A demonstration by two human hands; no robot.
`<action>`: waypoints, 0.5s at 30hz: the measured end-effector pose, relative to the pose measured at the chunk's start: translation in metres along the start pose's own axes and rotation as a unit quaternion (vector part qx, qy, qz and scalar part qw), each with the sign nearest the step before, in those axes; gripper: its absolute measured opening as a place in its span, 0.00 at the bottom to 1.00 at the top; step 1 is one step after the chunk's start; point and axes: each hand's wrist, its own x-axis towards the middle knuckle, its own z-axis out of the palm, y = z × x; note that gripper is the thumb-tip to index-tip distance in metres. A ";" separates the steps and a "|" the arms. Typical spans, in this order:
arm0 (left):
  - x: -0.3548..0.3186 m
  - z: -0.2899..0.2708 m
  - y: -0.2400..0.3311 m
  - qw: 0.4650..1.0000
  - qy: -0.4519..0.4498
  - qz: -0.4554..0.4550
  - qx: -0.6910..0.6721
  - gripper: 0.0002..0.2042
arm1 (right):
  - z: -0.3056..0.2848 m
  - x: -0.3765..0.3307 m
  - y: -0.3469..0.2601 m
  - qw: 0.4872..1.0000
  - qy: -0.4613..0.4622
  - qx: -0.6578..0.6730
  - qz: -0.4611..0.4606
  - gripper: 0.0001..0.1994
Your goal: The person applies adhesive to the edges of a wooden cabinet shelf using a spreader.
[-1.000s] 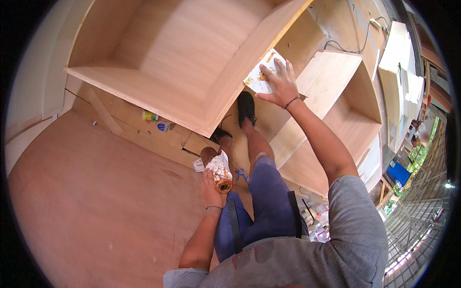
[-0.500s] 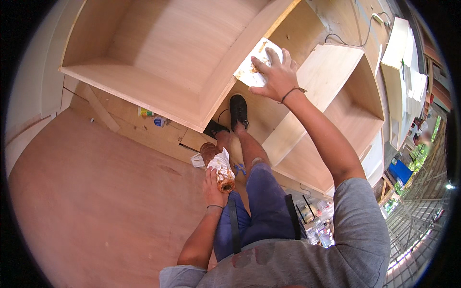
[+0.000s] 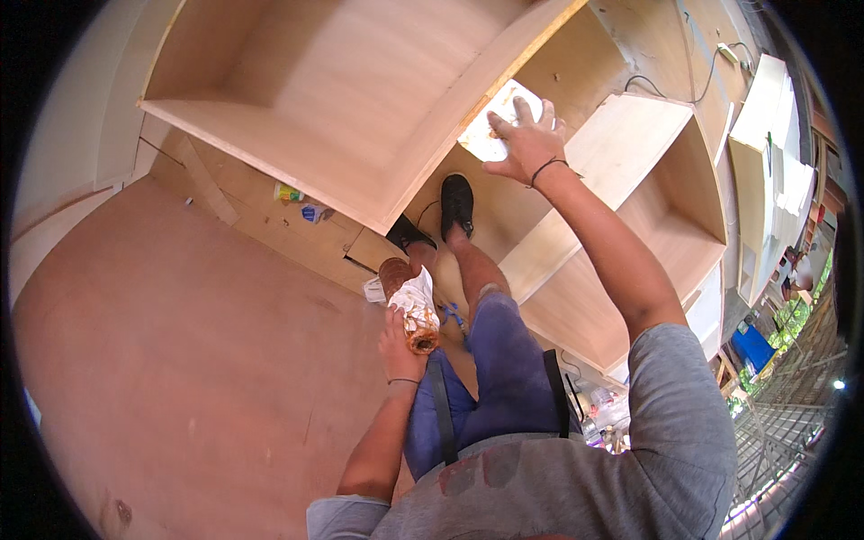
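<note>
A brown cylindrical roll (image 3: 392, 274), partly covered by crumpled white paper (image 3: 416, 304), leans over my left thigh. My left hand (image 3: 400, 349) wraps round its near end from the left. Brown stains mark the paper and the roll's hollow end. At the cabinet's edge, my right hand (image 3: 531, 144) reaches out with its fingers spread over a flat white piece (image 3: 493, 117) that bears brown stains. The fingers and thumb rest on or just above its right part. Part of that piece is hidden by the hand and the cabinet edge.
An open pale-wood cabinet box (image 3: 297, 171) fills the upper left. A second wooden box (image 3: 648, 243) stands right of my legs. Brown board (image 3: 198, 360) covers the lower left. My shoes (image 3: 457, 202) are between the boxes. White panels (image 3: 765, 171) stand far right, with a cable (image 3: 648, 83) nearby.
The whole view has shifted slightly, so the cabinet and my legs sit a little farther right in it. Both hands keep nearly the same places on their things.
</note>
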 end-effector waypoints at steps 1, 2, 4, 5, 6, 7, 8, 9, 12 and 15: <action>-0.002 0.001 -0.001 1.000 0.011 0.016 -0.002 0.46 | 0.006 -0.002 0.009 0.999 -0.038 -0.014 0.004 0.42; -0.004 0.004 -0.006 0.999 0.026 0.032 -0.003 0.46 | 0.013 -0.004 0.015 0.997 -0.073 -0.028 0.007 0.42; 0.004 0.010 -0.022 0.997 0.046 0.059 -0.012 0.46 | 0.025 -0.015 0.009 1.000 -0.016 0.020 -0.001 0.43; 0.004 0.018 -0.031 0.997 0.045 0.065 -0.021 0.46 | 0.030 -0.025 0.001 0.999 0.024 0.045 -0.010 0.44; 0.002 0.022 -0.038 0.996 0.035 0.073 -0.030 0.46 | 0.039 -0.034 -0.005 0.996 0.057 0.069 -0.013 0.44; 0.000 0.025 -0.046 0.997 0.010 0.066 -0.026 0.46 | 0.052 -0.037 -0.013 0.988 0.107 0.101 -0.037 0.46; 0.003 0.026 -0.051 0.998 -0.013 0.063 -0.022 0.45 | 0.060 -0.034 -0.019 0.978 0.151 0.130 -0.062 0.46; 0.006 0.028 -0.056 0.997 -0.035 0.061 -0.018 0.45 | 0.068 -0.030 -0.026 0.973 0.170 0.139 -0.068 0.46; 0.006 0.033 -0.059 0.995 -0.037 0.025 -0.086 0.45 | 0.085 -0.020 -0.029 0.965 0.212 0.134 -0.079 0.46; 0.007 0.028 -0.071 0.992 -0.068 0.035 -0.100 0.46 | 0.090 -0.015 -0.035 0.961 0.237 0.109 -0.087 0.46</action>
